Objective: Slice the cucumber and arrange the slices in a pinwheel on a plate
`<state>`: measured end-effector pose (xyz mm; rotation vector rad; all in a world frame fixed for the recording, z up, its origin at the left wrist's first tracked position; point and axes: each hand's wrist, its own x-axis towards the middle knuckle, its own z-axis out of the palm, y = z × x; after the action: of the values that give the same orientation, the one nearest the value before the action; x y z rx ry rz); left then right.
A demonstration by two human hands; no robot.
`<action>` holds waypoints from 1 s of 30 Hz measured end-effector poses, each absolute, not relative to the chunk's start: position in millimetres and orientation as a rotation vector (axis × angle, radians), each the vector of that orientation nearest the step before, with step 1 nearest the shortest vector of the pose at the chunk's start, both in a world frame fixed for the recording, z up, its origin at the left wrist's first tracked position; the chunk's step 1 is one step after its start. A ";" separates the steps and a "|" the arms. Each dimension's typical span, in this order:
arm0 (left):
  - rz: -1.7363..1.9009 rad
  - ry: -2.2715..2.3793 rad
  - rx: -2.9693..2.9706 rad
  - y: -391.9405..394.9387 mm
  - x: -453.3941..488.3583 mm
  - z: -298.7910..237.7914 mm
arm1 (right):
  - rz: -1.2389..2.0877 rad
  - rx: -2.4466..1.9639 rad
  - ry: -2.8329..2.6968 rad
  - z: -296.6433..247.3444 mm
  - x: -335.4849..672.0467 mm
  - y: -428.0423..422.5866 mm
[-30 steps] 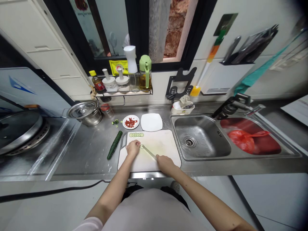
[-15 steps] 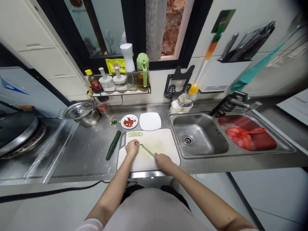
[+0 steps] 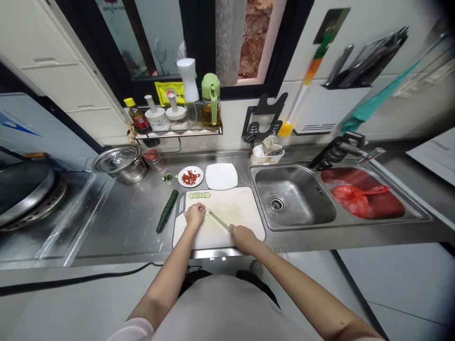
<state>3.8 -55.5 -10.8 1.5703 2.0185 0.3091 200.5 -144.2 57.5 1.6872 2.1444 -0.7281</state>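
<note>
My right hand is wrapped round the handle of a knife, whose blade slants up and left over the white cutting board. At the blade's tip lies a thin round cucumber slice. My left hand is closed, with its fingertips pinched at the slice's left edge. Several cucumber slices overlap in a row at the board's top left. Left of the board a dark green cucumber rests on the counter.
Behind the board stand a small plate of chopped red pieces and a white square plate. Cucumber scraps lie beside a lidded pot. To the right is a double sink with a red plastic bag.
The knife tip has shifted slightly at the cucumber slice, and more of the slice's round outline shows. Both hands stay nearly in place; the view has tilted a little.
</note>
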 end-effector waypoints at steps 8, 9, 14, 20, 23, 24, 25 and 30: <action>0.305 2.004 1.565 -55.6 3.0 -8.8 | -0.739 1.705 2.148 51.0 194.0 -136.7; 0.306 2.006 1.568 -55.8 2.9 -8.8 | -0.745 1.708 2.149 49.9 194.2 -136.5; 0.321 1.994 1.577 -57.2 2.2 -8.9 | -0.770 1.727 2.144 49.0 193.0 -136.0; 0.327 2.007 1.577 -57.4 2.0 -9.6 | -0.792 1.733 2.115 54.6 195.1 -140.2; 0.328 2.011 1.579 -57.0 2.4 -10.7 | -0.784 1.726 2.103 55.0 200.4 -144.4; 0.327 2.016 1.578 -56.8 2.6 -11.1 | -0.779 1.724 2.100 54.7 201.8 -145.3; 0.326 2.020 1.577 -56.7 2.7 -11.5 | -0.776 1.723 2.098 54.4 202.6 -145.5; 0.323 2.024 1.583 -56.3 2.6 -13.5 | -0.777 1.711 2.126 52.2 197.7 -139.2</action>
<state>2.6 -56.3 -13.5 1.5829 2.0239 0.3229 197.7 -139.2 52.2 1.7112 2.1263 -0.7772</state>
